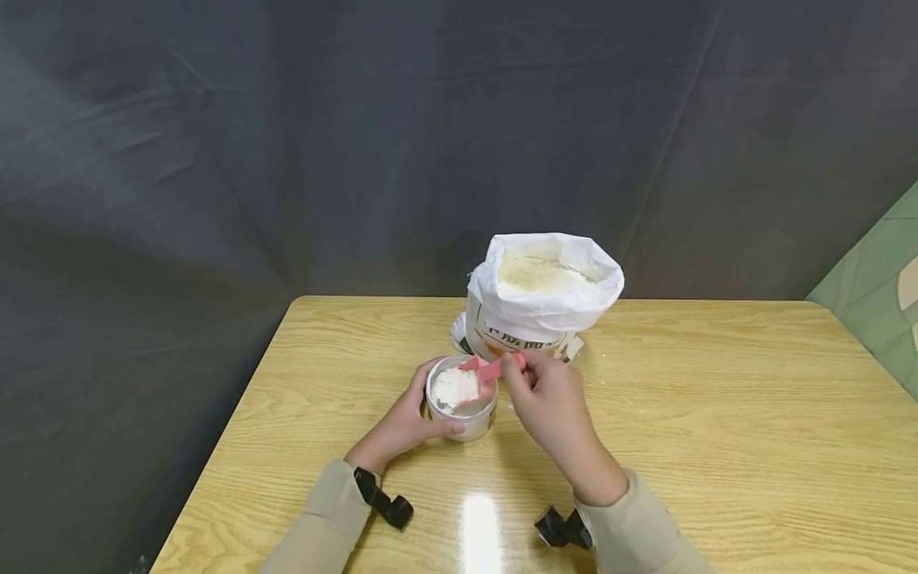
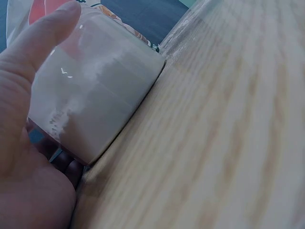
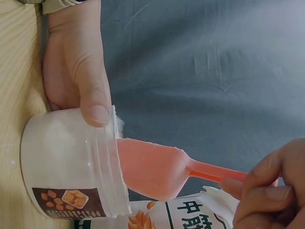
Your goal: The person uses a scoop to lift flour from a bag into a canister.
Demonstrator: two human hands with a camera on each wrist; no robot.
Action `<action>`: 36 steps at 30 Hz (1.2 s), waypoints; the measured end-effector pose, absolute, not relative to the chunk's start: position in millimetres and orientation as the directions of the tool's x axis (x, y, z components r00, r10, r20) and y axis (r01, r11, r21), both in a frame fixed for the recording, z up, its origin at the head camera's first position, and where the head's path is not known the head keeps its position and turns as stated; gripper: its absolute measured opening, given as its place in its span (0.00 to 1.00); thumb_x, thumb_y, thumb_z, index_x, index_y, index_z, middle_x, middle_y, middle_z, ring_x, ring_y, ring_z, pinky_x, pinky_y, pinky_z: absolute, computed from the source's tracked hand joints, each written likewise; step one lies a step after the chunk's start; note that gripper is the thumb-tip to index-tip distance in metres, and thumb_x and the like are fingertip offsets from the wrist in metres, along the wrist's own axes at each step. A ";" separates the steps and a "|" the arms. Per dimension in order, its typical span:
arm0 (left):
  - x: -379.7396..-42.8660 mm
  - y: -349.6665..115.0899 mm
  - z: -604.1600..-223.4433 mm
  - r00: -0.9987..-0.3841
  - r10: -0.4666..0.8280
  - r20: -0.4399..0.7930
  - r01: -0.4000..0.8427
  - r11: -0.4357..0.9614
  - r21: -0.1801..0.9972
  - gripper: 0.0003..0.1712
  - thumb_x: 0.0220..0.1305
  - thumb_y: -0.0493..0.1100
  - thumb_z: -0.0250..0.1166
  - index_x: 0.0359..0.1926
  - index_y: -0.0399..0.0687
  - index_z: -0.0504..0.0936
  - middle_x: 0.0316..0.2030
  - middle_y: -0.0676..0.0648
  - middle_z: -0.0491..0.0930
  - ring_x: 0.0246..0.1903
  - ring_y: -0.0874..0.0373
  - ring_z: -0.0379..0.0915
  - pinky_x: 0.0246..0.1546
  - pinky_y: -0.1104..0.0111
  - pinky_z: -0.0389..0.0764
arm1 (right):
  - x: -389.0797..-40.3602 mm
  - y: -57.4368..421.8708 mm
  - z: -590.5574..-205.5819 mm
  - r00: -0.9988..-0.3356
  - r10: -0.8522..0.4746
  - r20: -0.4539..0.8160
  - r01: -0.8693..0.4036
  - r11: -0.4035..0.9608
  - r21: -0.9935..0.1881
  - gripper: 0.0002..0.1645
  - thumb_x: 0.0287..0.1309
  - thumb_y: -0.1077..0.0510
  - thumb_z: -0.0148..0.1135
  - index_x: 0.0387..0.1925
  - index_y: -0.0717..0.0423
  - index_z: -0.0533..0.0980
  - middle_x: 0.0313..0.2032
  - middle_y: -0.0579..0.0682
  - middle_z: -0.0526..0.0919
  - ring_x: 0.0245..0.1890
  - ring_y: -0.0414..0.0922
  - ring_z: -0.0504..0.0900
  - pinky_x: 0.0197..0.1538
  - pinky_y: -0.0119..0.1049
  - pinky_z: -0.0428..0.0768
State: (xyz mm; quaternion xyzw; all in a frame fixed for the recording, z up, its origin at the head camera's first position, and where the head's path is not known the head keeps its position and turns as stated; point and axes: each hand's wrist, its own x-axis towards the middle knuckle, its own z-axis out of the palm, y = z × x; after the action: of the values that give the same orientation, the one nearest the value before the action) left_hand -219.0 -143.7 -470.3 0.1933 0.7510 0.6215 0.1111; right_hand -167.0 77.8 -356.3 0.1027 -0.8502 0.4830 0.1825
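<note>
On my head feed, the left hand (image 1: 406, 418) wraps round a translucent tub (image 1: 471, 431), its thumb laid along the near side and its fingers curving round the left, spread about as wide as the tub itself. The tub stands upright on the table (image 1: 717, 422), near the front of an open white bag (image 1: 534, 315). The right hand (image 1: 552, 402) works from the other side with thumb and fingers drawn close together, pinching the end of a pink scoop (image 1: 493, 370) by its handle. The scoop's bowl dips into the tub's mouth, where white powder (image 1: 455, 388) is heaped.

My right wrist feed gives me the side-on picture: the handle's end vanishes among curled fingers, and the bowl sits partly inside the rim, partly above it. I cannot tell how deep its tip goes. This view alone shows me the tub's dark label (image 3: 69, 202) with small pictures.

My left wrist feed reads the grip from low down: the thumb crosses the tub's wall, other fingers show in shadow behind it, and the base meets the table. How firmly they press, I cannot tell.

Only the head feed looks down into the bag, where more pale powder lies inside folded-out edges. Dark cloth (image 1: 459, 143) hangs beyond the table.
</note>
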 end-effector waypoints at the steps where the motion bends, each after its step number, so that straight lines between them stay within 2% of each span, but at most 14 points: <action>1: -219.3 -143.6 -470.4 -0.899 0.431 0.077 0.156 0.150 0.976 0.59 0.51 0.41 0.81 0.77 0.58 0.54 0.74 0.50 0.60 0.75 0.53 0.49 0.75 0.49 0.45 | -166.9 77.6 -356.8 -0.909 0.001 0.417 -0.356 0.517 -0.778 0.19 0.65 0.64 0.59 0.17 0.53 0.69 0.12 0.40 0.61 0.13 0.34 0.59 0.18 0.27 0.57; 8: -220.6 -143.6 -471.8 -0.898 0.431 0.084 0.164 0.150 0.975 0.59 0.51 0.42 0.81 0.77 0.57 0.55 0.74 0.49 0.60 0.75 0.53 0.50 0.75 0.49 0.45 | -165.6 77.8 -356.4 -0.888 -0.013 0.459 -0.394 0.535 -0.747 0.20 0.65 0.63 0.58 0.17 0.52 0.68 0.12 0.39 0.60 0.13 0.33 0.58 0.18 0.28 0.56; 11: -220.0 -143.4 -471.7 -0.901 0.427 0.081 0.162 0.158 0.974 0.59 0.50 0.43 0.82 0.77 0.58 0.54 0.74 0.49 0.60 0.75 0.52 0.50 0.75 0.49 0.45 | -165.2 79.9 -355.5 -0.860 -0.056 0.507 -0.450 0.551 -0.703 0.19 0.65 0.63 0.59 0.18 0.52 0.69 0.13 0.38 0.60 0.14 0.32 0.58 0.18 0.28 0.58; 17: -220.6 -143.6 -472.7 -0.902 0.425 0.072 0.158 0.172 0.972 0.60 0.49 0.46 0.82 0.77 0.62 0.54 0.73 0.51 0.60 0.74 0.53 0.52 0.74 0.49 0.49 | -163.9 89.0 -352.3 -0.726 -0.274 0.631 -0.628 0.639 -0.445 0.20 0.64 0.63 0.61 0.18 0.49 0.67 0.15 0.37 0.60 0.16 0.33 0.59 0.19 0.29 0.62; 22: -220.3 -143.3 -471.9 -0.906 0.420 0.054 0.144 0.186 0.972 0.60 0.49 0.46 0.83 0.77 0.63 0.54 0.73 0.52 0.60 0.74 0.53 0.52 0.74 0.48 0.49 | -161.7 96.7 -347.1 -0.650 -0.378 0.659 -0.688 0.662 -0.297 0.18 0.63 0.62 0.61 0.20 0.49 0.66 0.16 0.37 0.60 0.17 0.34 0.59 0.20 0.28 0.61; 29: -219.1 -142.6 -470.0 -0.910 0.412 0.046 0.138 0.197 0.971 0.60 0.50 0.43 0.82 0.77 0.61 0.54 0.74 0.50 0.60 0.74 0.53 0.50 0.75 0.48 0.47 | -162.4 103.2 -345.1 -0.610 -0.370 0.701 -0.706 0.655 -0.269 0.19 0.70 0.56 0.57 0.21 0.49 0.67 0.16 0.36 0.59 0.16 0.32 0.57 0.20 0.27 0.60; 36: -218.4 -142.9 -469.0 -0.908 0.416 0.046 0.138 0.193 0.972 0.59 0.51 0.43 0.81 0.77 0.60 0.54 0.74 0.50 0.60 0.75 0.54 0.49 0.75 0.48 0.46 | -162.9 103.5 -343.6 -0.649 -0.341 0.680 -0.686 0.648 -0.331 0.17 0.65 0.62 0.62 0.22 0.49 0.68 0.16 0.36 0.60 0.17 0.32 0.58 0.20 0.28 0.61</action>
State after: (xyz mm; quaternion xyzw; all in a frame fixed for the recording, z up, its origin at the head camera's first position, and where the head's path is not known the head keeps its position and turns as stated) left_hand -218.4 -142.9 -469.0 0.1812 0.7638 0.6089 0.1141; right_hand -162.9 103.5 -343.6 0.2989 -0.8590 0.2945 0.2933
